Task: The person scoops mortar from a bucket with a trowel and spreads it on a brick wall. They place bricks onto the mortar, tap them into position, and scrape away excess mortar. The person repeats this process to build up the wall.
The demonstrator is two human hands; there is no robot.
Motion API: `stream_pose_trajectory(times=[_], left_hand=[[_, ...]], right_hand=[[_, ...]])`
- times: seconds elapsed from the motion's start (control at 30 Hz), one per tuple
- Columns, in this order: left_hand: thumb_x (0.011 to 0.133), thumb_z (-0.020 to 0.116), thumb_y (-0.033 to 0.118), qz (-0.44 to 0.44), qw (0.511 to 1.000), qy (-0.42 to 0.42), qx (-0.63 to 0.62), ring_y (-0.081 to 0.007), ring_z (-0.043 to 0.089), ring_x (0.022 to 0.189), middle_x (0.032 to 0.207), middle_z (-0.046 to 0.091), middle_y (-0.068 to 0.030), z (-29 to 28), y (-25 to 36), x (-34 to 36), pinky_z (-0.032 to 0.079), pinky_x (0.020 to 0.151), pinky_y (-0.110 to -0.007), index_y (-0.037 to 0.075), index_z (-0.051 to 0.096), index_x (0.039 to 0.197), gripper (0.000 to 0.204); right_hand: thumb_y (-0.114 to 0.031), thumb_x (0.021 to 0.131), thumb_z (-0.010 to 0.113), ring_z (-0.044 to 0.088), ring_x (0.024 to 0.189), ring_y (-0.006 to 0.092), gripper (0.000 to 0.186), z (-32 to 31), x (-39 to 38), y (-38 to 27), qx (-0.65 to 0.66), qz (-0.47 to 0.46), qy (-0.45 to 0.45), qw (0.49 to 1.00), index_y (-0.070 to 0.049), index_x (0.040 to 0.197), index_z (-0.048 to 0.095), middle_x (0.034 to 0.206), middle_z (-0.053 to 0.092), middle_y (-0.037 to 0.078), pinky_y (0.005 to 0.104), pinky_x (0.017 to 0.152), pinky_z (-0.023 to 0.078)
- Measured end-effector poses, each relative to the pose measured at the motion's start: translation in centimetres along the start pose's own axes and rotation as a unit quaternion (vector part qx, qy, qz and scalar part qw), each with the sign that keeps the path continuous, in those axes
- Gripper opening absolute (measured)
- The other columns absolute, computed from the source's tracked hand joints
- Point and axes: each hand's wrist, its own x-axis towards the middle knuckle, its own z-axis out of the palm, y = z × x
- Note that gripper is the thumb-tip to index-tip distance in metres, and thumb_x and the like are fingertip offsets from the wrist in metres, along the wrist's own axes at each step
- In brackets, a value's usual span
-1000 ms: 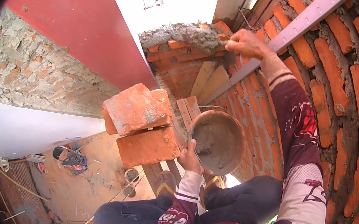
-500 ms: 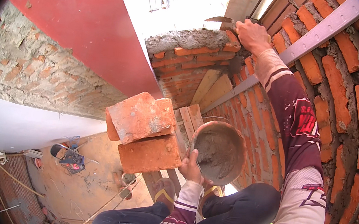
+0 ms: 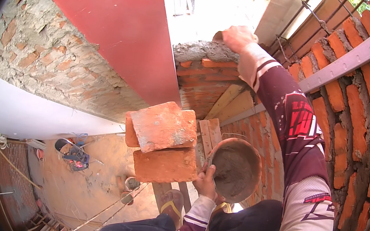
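My left hand (image 3: 206, 182) grips the rim of a round bucket (image 3: 258, 158), thumb over the edge. Grey wet mortar (image 3: 235, 171) lies inside it. My right arm stretches far forward. My right hand (image 3: 240, 40) is closed on a trowel (image 3: 218, 36); only a bit of its blade shows past the fingers, and the handle is hidden. It is over the mortar-topped end of a low brick wall (image 3: 209, 51). Left of the bucket, close to my left hand, sits a stack of loose orange bricks (image 3: 165, 165), the upper ones tilted.
A brick wall with a metal straightedge (image 3: 346, 59) across it rises at my right. Steel rods (image 3: 301, 19) stand beyond. A red panel (image 3: 113, 19) and rough wall (image 3: 40, 51) are at left. Planks (image 3: 160, 205) lie under my sandalled feet, high above the floor (image 3: 97, 188); ropes (image 3: 103, 216) run below.
My right hand with the trowel has moved left, from the wall corner to over the mortar-topped wall end. The view has shifted; my left hand keeps its hold on the bucket.
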Motion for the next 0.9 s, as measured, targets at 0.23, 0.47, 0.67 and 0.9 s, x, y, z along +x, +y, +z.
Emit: stream_pose_trajectory(times=[0.23, 0.47, 0.67, 0.9], left_hand=[[0.089, 0.077, 0.01, 0.023, 0.998, -0.041, -0.042, -0.0172, 0.059, 0.114, 0.123, 0.065, -0.0153, 0.2, -0.2, 0.1, 0.042, 0.105, -0.031, -0.014, 0.054, 0.135, 0.057], [0.094, 0.07, 0.008, 0.079, 0.997, 0.004, -0.026, -0.0135, 0.064, 0.1, 0.113, 0.072, -0.0065, 0.5, -0.2, -0.3, 0.049, 0.092, -0.027, -0.007, 0.069, 0.124, 0.033], [0.094, 0.072, 0.012, 0.096, 0.994, -0.028, -0.037, -0.0125, 0.065, 0.096, 0.107, 0.072, -0.0052, 0.0, -0.5, -0.1, 0.05, 0.088, -0.027, -0.006, 0.071, 0.117, 0.029], [0.096, 0.07, 0.019, 0.057, 0.998, -0.029, -0.002, -0.0161, 0.066, 0.098, 0.106, 0.071, -0.007, -0.3, -0.1, 0.1, 0.051, 0.091, -0.031, -0.002, 0.07, 0.107, 0.024]], right_hand=[[-0.016, 0.096, 0.058, 0.075, 0.087, 0.0311, 0.023, -3.0, -0.5, -7.9, 0.076, -0.09, 0.082, 0.99, -0.003, 0.1, 0.076, 0.094, 0.076, 0.018, 0.0457, 0.076, 0.06], [-0.033, 0.099, 0.063, 0.07, 0.085, 0.0371, 0.028, 3.2, -9.0, -2.6, 0.268, 0.043, 0.134, 0.953, -0.005, 0.104, 0.064, 0.09, 0.07, 0.018, 0.0501, 0.074, 0.054], [-0.033, 0.1, 0.062, 0.066, 0.096, 0.0402, 0.031, 12.0, -15.7, -6.3, 0.384, 0.021, 0.077, 0.92, -0.005, 0.113, 0.058, 0.103, 0.067, 0.018, 0.05, 0.081, 0.052], [-0.029, 0.101, 0.061, 0.061, 0.102, 0.043, 0.035, 17.0, -12.7, -8.4, 0.369, -0.023, 0.116, 0.922, -0.004, 0.123, 0.052, 0.11, 0.062, 0.019, 0.052, 0.085, 0.05]])
